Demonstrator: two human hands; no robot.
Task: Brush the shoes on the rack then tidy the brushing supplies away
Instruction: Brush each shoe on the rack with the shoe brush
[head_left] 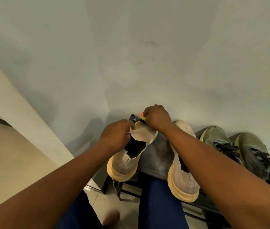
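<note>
Nearest the camera, a leg in blue trousers (160, 204) stands against the front edge of the dark shoe rack (159, 156). On the rack's top sit four shoes with heels toward the front edge: a beige slip-on shoe (127, 162) at the left end, its mate (183, 176) near the middle, and two olive laced trainers (240, 149) toward the right end. The left hand (116, 136) has its fingers curled, pinching the upper of the left beige shoe beside the dark opening. Farther back, at the toe of that shoe near the rack's rear left corner, the right hand (157, 117) has its fingers clamped around a small brush (143, 116) with a yellow and red top, whose dark bristles meet the toe. Behind the rack rises a pale wall (147, 47).
</note>
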